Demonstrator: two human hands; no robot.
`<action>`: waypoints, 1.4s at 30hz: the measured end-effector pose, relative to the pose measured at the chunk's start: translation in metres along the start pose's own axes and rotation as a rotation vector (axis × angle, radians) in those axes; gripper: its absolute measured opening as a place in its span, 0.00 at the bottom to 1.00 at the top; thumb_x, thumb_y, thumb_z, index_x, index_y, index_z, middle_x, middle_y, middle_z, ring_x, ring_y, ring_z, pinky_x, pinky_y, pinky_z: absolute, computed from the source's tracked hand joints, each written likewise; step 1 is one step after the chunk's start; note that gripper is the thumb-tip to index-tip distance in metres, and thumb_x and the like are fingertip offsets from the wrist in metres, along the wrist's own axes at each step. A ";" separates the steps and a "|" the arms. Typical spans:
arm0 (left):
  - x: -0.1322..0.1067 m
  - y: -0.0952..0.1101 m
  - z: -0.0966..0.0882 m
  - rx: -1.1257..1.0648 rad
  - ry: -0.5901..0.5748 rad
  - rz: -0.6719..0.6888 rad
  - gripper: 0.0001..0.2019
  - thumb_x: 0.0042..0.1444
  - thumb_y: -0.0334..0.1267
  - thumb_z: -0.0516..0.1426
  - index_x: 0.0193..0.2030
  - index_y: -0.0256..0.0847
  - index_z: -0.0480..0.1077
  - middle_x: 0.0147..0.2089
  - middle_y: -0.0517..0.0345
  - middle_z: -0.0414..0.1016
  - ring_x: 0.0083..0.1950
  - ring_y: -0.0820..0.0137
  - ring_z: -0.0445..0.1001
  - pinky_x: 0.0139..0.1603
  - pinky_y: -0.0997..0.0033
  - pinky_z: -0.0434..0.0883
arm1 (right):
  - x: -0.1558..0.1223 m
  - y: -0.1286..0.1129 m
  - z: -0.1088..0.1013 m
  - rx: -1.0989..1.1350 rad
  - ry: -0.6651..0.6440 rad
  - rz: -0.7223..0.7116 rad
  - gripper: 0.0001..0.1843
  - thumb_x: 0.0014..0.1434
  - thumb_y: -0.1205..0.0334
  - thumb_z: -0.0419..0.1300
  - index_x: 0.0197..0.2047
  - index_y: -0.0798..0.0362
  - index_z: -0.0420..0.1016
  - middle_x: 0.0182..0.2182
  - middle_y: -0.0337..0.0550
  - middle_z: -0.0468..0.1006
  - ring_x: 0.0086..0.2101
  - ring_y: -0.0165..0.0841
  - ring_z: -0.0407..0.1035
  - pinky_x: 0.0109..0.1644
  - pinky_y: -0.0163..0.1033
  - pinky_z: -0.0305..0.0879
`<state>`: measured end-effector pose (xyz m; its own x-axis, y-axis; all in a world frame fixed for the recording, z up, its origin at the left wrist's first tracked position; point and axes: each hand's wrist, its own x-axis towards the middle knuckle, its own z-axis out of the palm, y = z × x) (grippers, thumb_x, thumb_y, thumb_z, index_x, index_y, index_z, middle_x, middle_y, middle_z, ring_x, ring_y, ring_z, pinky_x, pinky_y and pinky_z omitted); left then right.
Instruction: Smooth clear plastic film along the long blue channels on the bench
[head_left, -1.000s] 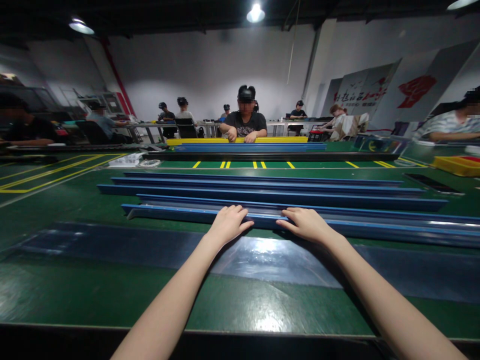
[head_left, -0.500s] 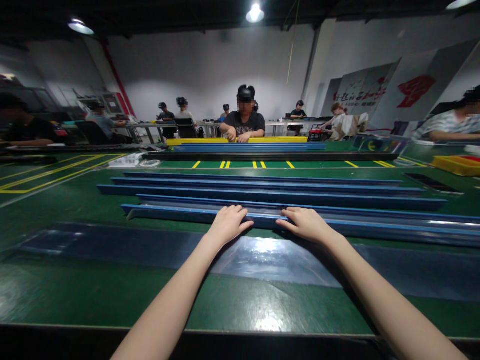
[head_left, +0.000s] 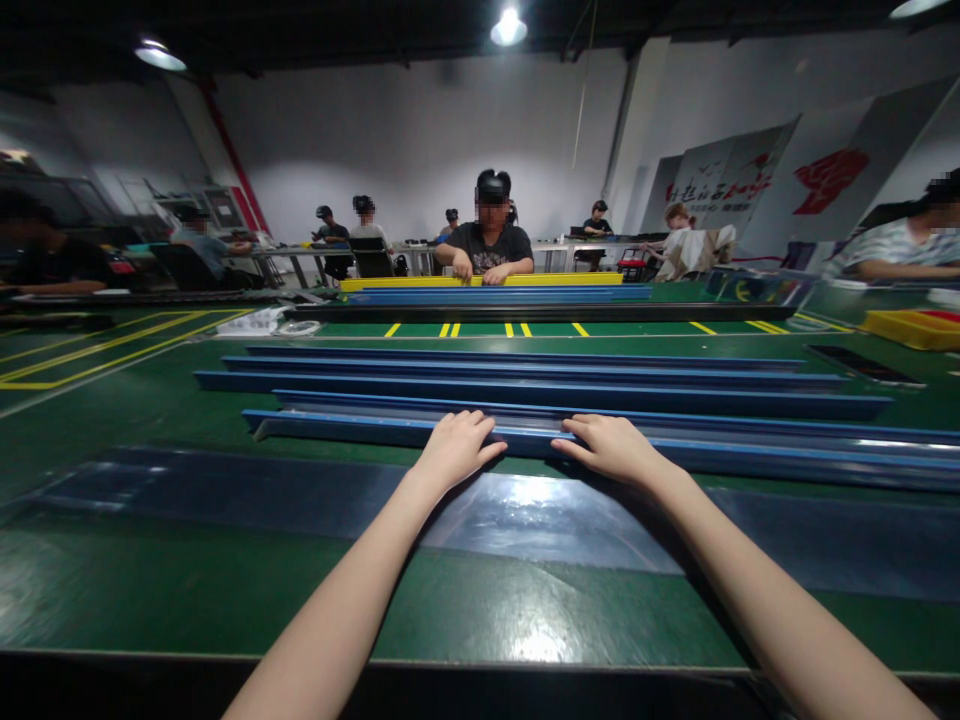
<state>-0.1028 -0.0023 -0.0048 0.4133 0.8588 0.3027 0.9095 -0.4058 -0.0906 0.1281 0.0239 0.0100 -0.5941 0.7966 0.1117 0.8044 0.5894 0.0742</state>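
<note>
My left hand (head_left: 455,446) and my right hand (head_left: 611,446) both rest on the nearest long blue rail (head_left: 345,430), side by side near its middle. On each hand the fingers curl over the rail's top edge and the thumb points inward, so both grip it. The rail lies flat across the green table (head_left: 150,590), running left to right. Just in front of it lies a wide dark glossy strip (head_left: 225,495). Behind it lie several more blue rails (head_left: 525,380), parallel to it.
Across the table a person (head_left: 491,245) sits with hands on a yellow and blue stack of rails (head_left: 495,288). Other people sit at the left and right edges and at tables behind. A yellow bin (head_left: 911,328) stands at the far right.
</note>
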 end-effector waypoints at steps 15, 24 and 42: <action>0.000 -0.001 0.002 0.002 0.006 0.001 0.14 0.57 0.48 0.48 0.38 0.40 0.66 0.40 0.54 0.70 0.43 0.65 0.68 0.41 0.68 0.63 | 0.000 0.000 -0.001 0.003 0.002 -0.003 0.27 0.59 0.45 0.38 0.43 0.52 0.69 0.39 0.48 0.75 0.40 0.36 0.68 0.39 0.36 0.58; 0.000 -0.001 0.002 0.031 0.027 0.014 0.15 0.57 0.49 0.47 0.38 0.40 0.66 0.40 0.56 0.70 0.42 0.66 0.68 0.40 0.68 0.63 | 0.000 0.001 0.001 -0.001 0.014 -0.016 0.27 0.59 0.44 0.37 0.43 0.52 0.69 0.39 0.47 0.75 0.39 0.36 0.68 0.38 0.36 0.58; 0.000 -0.001 0.003 0.039 0.025 0.009 0.15 0.56 0.49 0.48 0.37 0.40 0.66 0.39 0.56 0.70 0.41 0.65 0.68 0.39 0.68 0.63 | 0.000 0.002 0.003 -0.019 0.028 -0.023 0.28 0.59 0.44 0.36 0.41 0.52 0.69 0.37 0.47 0.75 0.39 0.37 0.68 0.37 0.36 0.58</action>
<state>-0.1032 -0.0010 -0.0074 0.4206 0.8469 0.3254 0.9070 -0.4005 -0.1300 0.1300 0.0254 0.0068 -0.6125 0.7785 0.1373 0.7904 0.6051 0.0955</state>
